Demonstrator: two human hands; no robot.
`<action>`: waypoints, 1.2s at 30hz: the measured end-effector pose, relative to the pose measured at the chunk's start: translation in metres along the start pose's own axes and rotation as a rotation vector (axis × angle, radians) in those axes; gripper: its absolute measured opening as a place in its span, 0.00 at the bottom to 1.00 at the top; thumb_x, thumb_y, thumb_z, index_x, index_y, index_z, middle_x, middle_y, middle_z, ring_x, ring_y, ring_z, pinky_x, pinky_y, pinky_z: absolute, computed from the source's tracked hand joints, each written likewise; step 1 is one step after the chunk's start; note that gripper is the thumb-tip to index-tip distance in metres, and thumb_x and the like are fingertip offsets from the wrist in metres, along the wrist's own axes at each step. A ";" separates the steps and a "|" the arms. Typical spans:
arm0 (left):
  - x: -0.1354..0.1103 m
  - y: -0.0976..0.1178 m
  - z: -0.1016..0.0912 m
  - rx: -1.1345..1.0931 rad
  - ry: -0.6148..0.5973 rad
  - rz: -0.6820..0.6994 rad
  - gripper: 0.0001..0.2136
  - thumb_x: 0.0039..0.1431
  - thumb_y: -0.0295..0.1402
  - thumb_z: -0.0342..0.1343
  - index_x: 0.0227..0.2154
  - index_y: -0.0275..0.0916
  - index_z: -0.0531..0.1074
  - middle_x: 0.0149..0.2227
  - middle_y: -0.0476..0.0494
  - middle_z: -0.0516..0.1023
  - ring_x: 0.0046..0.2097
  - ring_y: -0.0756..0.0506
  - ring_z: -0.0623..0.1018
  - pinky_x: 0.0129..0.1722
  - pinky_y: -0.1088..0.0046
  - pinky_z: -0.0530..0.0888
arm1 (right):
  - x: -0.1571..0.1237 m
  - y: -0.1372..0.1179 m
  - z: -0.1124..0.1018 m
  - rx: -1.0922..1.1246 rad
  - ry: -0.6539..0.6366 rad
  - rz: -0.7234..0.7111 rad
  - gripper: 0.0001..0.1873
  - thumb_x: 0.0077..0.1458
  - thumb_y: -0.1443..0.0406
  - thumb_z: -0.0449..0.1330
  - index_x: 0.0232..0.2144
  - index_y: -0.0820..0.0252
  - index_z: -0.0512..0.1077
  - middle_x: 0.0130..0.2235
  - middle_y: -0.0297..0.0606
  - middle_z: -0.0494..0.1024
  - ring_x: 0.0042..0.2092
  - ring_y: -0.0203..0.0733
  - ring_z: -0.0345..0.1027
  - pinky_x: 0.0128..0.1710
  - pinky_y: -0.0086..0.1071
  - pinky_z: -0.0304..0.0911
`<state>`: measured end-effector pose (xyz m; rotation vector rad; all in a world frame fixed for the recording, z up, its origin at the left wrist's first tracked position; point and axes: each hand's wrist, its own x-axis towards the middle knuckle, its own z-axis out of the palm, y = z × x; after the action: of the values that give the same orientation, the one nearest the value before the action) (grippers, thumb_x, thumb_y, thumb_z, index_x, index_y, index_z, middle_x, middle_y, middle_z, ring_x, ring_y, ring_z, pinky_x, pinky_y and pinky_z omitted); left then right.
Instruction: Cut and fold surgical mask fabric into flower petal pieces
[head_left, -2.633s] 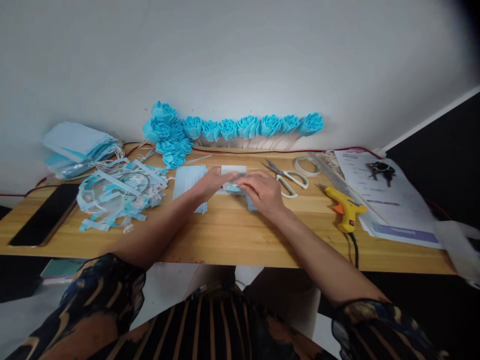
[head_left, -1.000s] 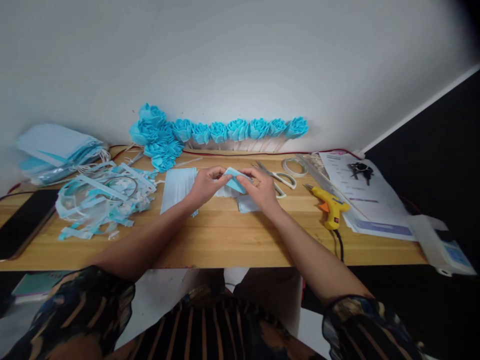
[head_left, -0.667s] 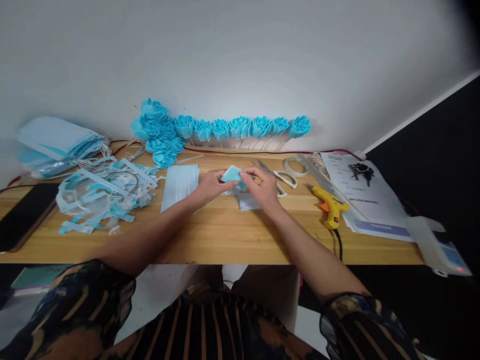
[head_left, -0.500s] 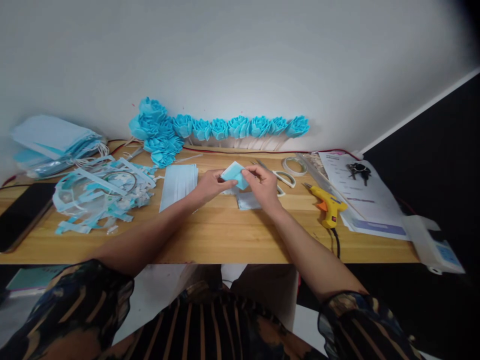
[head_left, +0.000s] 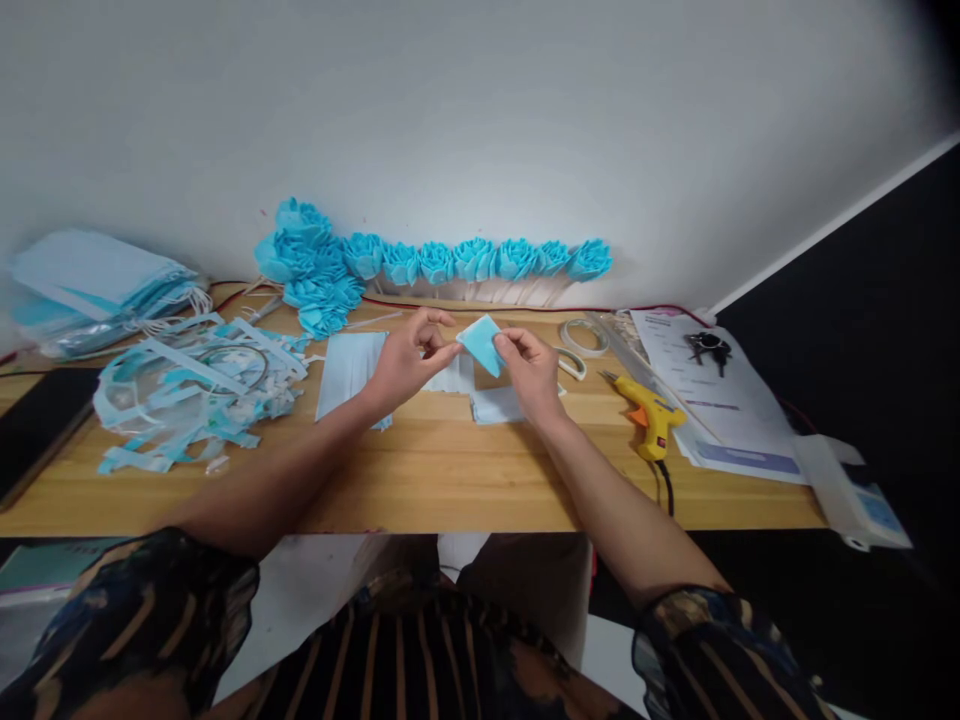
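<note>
Pinching folded blue piece (head_left: pixel 482 342) in right hand (head_left: pixel 531 370), above wooden table (head_left: pixel 465 480). Holding left hand (head_left: pixel 407 356) half-curled, fingers parted, thumb by piece's corner, contact unclear. On purple-banded papers (head_left: pixel 739 425) under keys (head_left: pixel 709 348): print too small to read.

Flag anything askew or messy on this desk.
At left, cut strips lie in a tangled heap; at right, a white device juts past the edge of the desk, support unclear. The folded piece in the right hand shows no visible damage.
</note>
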<state>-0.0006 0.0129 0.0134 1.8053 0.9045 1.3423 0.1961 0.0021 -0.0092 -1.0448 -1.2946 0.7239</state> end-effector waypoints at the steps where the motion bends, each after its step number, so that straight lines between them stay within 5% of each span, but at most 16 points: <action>1: 0.000 0.001 -0.001 0.022 -0.007 0.018 0.12 0.56 0.33 0.63 0.41 0.39 0.70 0.20 0.58 0.67 0.23 0.54 0.66 0.25 0.78 0.62 | 0.000 0.000 0.000 -0.009 -0.004 -0.001 0.12 0.55 0.55 0.65 0.31 0.57 0.78 0.28 0.32 0.77 0.31 0.36 0.66 0.33 0.31 0.63; 14: -0.006 -0.004 0.001 0.263 -0.214 0.011 0.11 0.56 0.40 0.61 0.36 0.38 0.76 0.19 0.56 0.66 0.23 0.52 0.64 0.27 0.75 0.60 | -0.002 0.000 0.001 -0.116 -0.058 -0.044 0.12 0.56 0.55 0.63 0.31 0.57 0.77 0.30 0.32 0.77 0.32 0.37 0.67 0.34 0.31 0.63; 25: -0.004 0.001 -0.003 0.285 -0.325 0.021 0.23 0.58 0.46 0.58 0.15 0.38 0.62 0.17 0.54 0.55 0.23 0.53 0.56 0.24 0.73 0.51 | 0.004 -0.001 -0.005 -0.165 -0.105 -0.077 0.11 0.55 0.56 0.64 0.29 0.56 0.79 0.32 0.34 0.81 0.36 0.40 0.73 0.41 0.35 0.69; 36: -0.003 0.000 -0.002 0.278 -0.320 0.033 0.26 0.59 0.47 0.57 0.14 0.39 0.53 0.18 0.54 0.51 0.23 0.53 0.53 0.25 0.72 0.51 | 0.001 -0.001 -0.003 -0.104 -0.109 -0.039 0.11 0.53 0.56 0.65 0.29 0.57 0.79 0.31 0.34 0.82 0.35 0.39 0.74 0.40 0.34 0.69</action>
<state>-0.0034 0.0106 0.0119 2.1784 0.9205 0.9418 0.1995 0.0025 -0.0078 -1.0722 -1.4562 0.6979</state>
